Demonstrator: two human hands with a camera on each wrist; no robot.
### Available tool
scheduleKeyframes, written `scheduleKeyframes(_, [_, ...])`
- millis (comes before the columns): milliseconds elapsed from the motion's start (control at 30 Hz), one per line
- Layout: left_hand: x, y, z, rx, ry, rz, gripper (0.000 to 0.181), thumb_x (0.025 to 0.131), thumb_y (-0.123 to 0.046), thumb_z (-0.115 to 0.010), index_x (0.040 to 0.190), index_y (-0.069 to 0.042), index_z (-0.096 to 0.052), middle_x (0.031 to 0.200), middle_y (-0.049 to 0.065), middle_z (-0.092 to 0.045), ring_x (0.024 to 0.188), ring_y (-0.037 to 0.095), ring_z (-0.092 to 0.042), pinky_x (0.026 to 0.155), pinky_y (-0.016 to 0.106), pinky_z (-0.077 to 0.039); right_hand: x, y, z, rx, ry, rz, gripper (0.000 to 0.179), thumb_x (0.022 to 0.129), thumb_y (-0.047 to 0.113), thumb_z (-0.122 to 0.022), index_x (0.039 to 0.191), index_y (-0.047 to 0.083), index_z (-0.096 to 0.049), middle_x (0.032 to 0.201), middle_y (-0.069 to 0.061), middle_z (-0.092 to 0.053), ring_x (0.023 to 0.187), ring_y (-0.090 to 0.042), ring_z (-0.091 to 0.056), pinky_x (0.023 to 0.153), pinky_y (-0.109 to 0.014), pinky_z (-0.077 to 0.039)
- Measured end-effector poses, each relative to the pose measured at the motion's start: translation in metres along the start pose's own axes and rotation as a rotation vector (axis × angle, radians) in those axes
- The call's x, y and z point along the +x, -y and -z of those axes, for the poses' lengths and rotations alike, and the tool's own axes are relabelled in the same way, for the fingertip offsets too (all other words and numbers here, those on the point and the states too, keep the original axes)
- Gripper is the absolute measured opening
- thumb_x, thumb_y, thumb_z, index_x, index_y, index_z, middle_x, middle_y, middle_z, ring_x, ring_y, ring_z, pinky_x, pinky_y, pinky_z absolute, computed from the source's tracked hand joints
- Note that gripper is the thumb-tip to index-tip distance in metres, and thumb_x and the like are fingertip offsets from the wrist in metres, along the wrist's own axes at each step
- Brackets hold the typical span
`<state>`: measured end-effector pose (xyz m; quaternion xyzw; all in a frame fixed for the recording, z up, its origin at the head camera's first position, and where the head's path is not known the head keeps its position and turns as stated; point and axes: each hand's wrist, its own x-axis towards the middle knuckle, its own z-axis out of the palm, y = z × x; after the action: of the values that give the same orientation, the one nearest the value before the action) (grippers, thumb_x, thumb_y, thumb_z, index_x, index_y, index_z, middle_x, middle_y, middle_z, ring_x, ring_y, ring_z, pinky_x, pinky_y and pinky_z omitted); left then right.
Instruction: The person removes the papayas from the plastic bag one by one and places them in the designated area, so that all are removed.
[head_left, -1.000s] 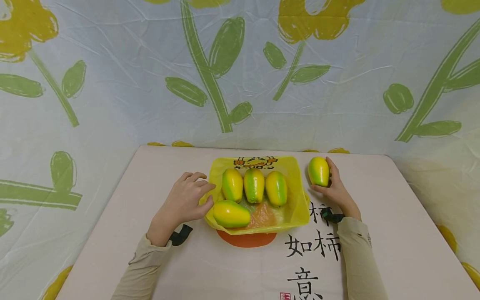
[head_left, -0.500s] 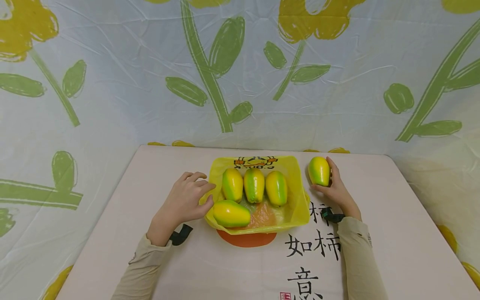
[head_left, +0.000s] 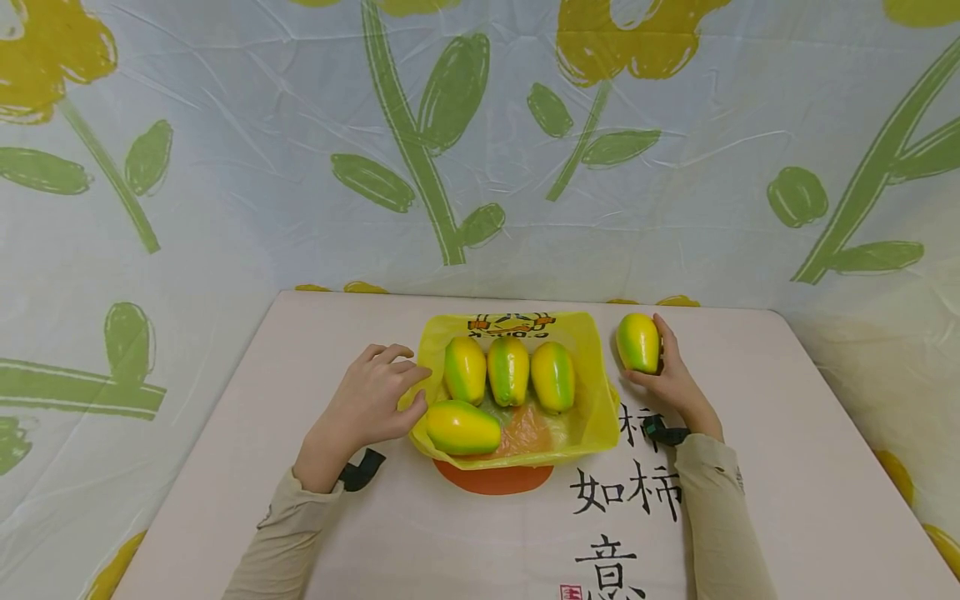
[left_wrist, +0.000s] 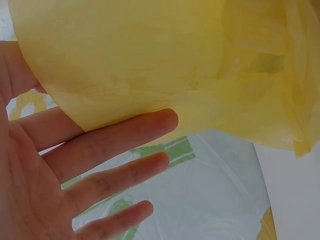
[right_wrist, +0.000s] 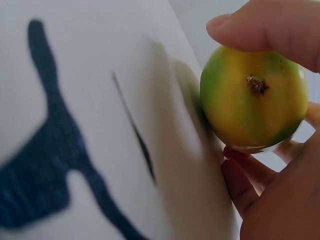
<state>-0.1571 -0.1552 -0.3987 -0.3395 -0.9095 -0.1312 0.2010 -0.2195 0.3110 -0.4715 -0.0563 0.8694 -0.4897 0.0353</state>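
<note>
My right hand (head_left: 672,377) holds a yellow-green papaya (head_left: 637,343) to the right of a yellow plastic bag (head_left: 592,425). In the right wrist view, thumb and fingers lie on opposite sides of the papaya (right_wrist: 250,100), low against the tabletop. My left hand (head_left: 372,398) is at the bag's left rim, fingers fairly straight and spread. The left wrist view shows the thumb and index finger partly behind the bag's wall (left_wrist: 130,60), the middle finger in front of it. Inside the open bag, three papayas (head_left: 507,372) stand in a row and another papaya (head_left: 462,427) lies sideways before them.
A pale cloth with black brush characters (head_left: 626,492) and an orange-red shape (head_left: 492,479) covers the table (head_left: 247,467). Flower-printed sheets (head_left: 300,108) hang behind the table and along both sides.
</note>
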Motion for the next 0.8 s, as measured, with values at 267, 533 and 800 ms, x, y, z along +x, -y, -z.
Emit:
scheduleKeyframes(267, [0.0, 0.0, 0.0, 0.001, 0.007, 0.0, 0.024, 0.082, -0.021, -0.06, 0.096, -0.011, -0.078, 0.092, 0.003, -0.075, 0.103, 0.029, -0.063, 0.091, 0.046, -0.046, 0.005, -0.017, 0.001, -0.006, -0.04, 0.018, 0.119, 0.082, 0.015, -0.08, 0.158, 0.029, 0.01, 0.163, -0.015, 0.004, 0.138, -0.053, -0.019, 0.106, -0.071, -0.021])
scheduleKeyframes(533, [0.0, 0.001, 0.0, 0.0, 0.003, -0.006, 0.024, 0.082, -0.02, -0.06, 0.095, -0.01, -0.078, 0.091, 0.003, -0.075, 0.102, 0.029, -0.063, 0.09, 0.047, -0.046, 0.004, -0.012, 0.007, -0.016, -0.067, 0.05, 0.119, 0.082, 0.018, -0.08, 0.159, 0.031, 0.009, 0.164, -0.012, 0.008, 0.141, -0.052, -0.018, 0.106, -0.068, -0.028])
scheduleKeyframes(800, [0.0, 0.001, 0.001, 0.001, -0.003, -0.007, 0.023, 0.081, -0.019, -0.062, 0.094, -0.01, -0.078, 0.09, 0.003, -0.075, 0.102, 0.029, -0.063, 0.091, 0.047, -0.047, 0.002, -0.006, 0.01, -0.049, -0.083, 0.054, 0.116, 0.082, 0.013, -0.078, 0.159, 0.022, 0.008, 0.163, -0.015, 0.007, 0.141, -0.052, -0.016, 0.106, -0.068, -0.027])
